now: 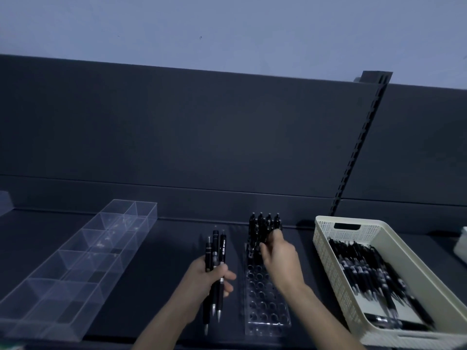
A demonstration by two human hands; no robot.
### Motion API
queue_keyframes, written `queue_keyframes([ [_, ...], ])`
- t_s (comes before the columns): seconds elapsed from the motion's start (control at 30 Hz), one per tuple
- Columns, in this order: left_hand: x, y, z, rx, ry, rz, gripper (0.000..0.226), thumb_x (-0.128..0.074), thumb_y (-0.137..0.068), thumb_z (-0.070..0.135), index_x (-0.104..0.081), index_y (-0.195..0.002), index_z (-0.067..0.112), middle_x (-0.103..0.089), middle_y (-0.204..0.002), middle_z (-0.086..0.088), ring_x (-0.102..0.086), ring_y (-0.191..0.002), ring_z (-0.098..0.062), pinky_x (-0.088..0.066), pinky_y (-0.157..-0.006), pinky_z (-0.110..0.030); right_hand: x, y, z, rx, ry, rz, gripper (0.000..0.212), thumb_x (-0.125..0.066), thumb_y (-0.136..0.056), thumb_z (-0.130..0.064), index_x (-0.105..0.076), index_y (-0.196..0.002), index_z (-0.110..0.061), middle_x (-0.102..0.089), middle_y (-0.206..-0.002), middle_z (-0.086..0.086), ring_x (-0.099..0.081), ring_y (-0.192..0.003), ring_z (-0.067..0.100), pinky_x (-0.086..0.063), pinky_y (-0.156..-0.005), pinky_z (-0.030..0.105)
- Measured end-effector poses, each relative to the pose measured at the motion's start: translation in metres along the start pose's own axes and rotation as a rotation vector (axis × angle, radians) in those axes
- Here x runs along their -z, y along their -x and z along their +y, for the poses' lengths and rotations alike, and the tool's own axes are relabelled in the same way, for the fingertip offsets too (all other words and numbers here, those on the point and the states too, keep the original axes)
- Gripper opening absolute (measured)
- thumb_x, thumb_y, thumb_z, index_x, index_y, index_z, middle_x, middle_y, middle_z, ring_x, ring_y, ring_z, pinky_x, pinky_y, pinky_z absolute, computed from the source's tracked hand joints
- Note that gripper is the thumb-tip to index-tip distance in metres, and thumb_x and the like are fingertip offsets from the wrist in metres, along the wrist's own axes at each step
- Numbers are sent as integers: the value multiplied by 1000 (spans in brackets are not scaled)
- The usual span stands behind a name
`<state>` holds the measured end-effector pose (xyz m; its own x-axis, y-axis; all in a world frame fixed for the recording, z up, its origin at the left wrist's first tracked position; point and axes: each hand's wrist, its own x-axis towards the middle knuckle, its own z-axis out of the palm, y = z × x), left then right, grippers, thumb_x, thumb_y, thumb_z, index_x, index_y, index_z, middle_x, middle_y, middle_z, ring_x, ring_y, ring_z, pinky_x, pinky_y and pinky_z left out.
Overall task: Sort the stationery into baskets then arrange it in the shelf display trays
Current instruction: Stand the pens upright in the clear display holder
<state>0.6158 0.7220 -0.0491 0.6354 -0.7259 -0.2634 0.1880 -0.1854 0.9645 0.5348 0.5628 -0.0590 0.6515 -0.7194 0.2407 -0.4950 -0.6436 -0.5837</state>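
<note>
Carefully, the right hand (pixel 278 256), pinching a black pen (pixel 255 242) over the clear hole rack (pixel 265 306), should drop it upright into the next free hole, while the left hand (pixel 209 281) grips spare pens (pixel 216 248).

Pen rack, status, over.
Left hand grips spare pens. Right hand among standing pens, far end of rack, grip unclear. Near holes empty, nothing blocking.

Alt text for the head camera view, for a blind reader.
A person's left hand grips a bundle of black pens while the right hand reaches among upright black pens in a clear plastic rack of round holes. A cream perforated basket of loose pens sits right, a clear divided tray left.
</note>
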Motion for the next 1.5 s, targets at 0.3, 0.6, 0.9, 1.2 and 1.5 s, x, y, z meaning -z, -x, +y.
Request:
queue_keyframes([
  [0.3,-1,-2,-1,-13,99,-15,7,-57,-90,4,-56,-95,1,-73,-78,-11,-66,-63,-17,-54,-62,-28,-10,5,6,-55,-66,15,16,-55,-92,-22,-48,-100,-11,-66,-88,3,-63,-78,19,-52,-71,30],
  [0.6,-24,-4,6,-38,64,-96,10,-61,-86,1,-61,-93,8,-73,-77,-7,-68,-66,-16,-56,-66,-27,21,28,-5,-82,-555,-76,17,-67,-84,-23,-71,-70,-13,-67,-71,-1,-59,-66,9,-49,-65,23],
  [0.9,-35,-8,4,-17,47,-55,7,-55,-92,11,-60,-91,7,-71,-84,-10,-71,-75,-17,-56,-64,-26,32,18,6,-200,-685,-61,31,-63,-85,-12,-53,-57,-18,-54,-55,-3,-49,-57,16,-42,-63,33],
  [1.2,-15,-8,-7,34,-123,40,16,-46,-97,22,-48,-87,9,-44,-52,1,-36,-38,-12,-35,-40,-24,35,1,11,-53,-259,97,13,-55,-92,-20,-58,-94,-7,-65,-84,1,-60,-78,16,-45,-70,26],
  [1.5,-12,-7,-4,35,64,18,11,-48,-95,8,-59,-95,4,-61,-69,-8,-57,-53,-16,-54,-57,-29,10,-2,17,14,-76,15,11,-51,-95,-19,-57,-95,-9,-63,-73,0,-56,-59,11,-47,-58,24],
])
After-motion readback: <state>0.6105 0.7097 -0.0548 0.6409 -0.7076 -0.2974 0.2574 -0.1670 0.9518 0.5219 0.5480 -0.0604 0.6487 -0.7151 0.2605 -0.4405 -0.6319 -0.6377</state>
